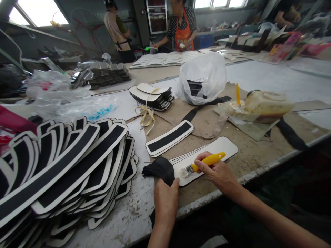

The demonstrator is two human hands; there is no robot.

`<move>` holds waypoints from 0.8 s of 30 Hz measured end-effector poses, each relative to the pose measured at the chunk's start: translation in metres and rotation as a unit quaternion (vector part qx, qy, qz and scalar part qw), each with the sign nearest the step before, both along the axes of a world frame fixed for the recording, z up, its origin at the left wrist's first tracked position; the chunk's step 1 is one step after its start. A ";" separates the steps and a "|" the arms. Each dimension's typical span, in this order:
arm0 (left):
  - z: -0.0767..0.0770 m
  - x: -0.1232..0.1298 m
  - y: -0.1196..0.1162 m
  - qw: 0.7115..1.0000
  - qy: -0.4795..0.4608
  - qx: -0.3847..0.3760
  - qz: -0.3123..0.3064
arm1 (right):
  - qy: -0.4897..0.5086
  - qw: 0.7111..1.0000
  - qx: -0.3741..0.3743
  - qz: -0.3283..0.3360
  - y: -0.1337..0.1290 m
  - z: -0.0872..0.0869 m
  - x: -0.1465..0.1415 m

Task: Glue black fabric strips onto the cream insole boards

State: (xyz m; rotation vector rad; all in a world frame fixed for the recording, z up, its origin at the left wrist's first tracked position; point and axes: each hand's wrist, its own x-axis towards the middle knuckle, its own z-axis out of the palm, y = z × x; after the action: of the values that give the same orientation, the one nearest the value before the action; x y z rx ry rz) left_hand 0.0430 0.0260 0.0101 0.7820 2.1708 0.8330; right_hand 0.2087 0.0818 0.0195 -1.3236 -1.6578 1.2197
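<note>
In my right hand (216,170) is a yellow-handled paintbrush (213,158), its whitish bristles resting on the near end of a curved white strip (222,148). Several more white strips fan out beneath that one. My left hand (167,198) is closed at the same end, thumb by the strip's edge, gripping a bundle of black strips (161,168) that bends over toward the left. Just beyond lies a white piece with a black strip on it (169,137).
A big pile of black-and-white curved pieces (85,165) covers the left side. Further back are a tied stack (151,96), a plastic bag (203,79) and a glue-smeared container (266,106) with another yellow brush (237,93). Two people (182,31) (117,29) stand across the room.
</note>
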 end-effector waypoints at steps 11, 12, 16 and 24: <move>-0.008 0.005 -0.004 0.999 -0.002 0.024 0.031 | -0.162 0.952 0.242 -0.097 0.012 -0.001 0.051; -0.009 0.004 -0.005 0.999 -0.001 0.023 0.031 | -0.175 0.946 0.254 -0.105 0.013 0.000 0.057; -0.013 0.004 -0.005 0.999 0.012 0.034 0.031 | -0.237 0.920 0.285 -0.123 0.017 0.003 0.078; -0.015 -0.002 -0.004 1.000 0.001 -0.011 0.003 | -0.330 0.869 0.349 -0.117 0.019 0.012 0.099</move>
State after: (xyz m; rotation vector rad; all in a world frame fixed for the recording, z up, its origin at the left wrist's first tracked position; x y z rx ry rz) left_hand 0.0415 0.0223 -0.0047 0.7651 2.1819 0.8101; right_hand 0.3076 0.1007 0.0316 -1.4544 -2.0267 -0.0594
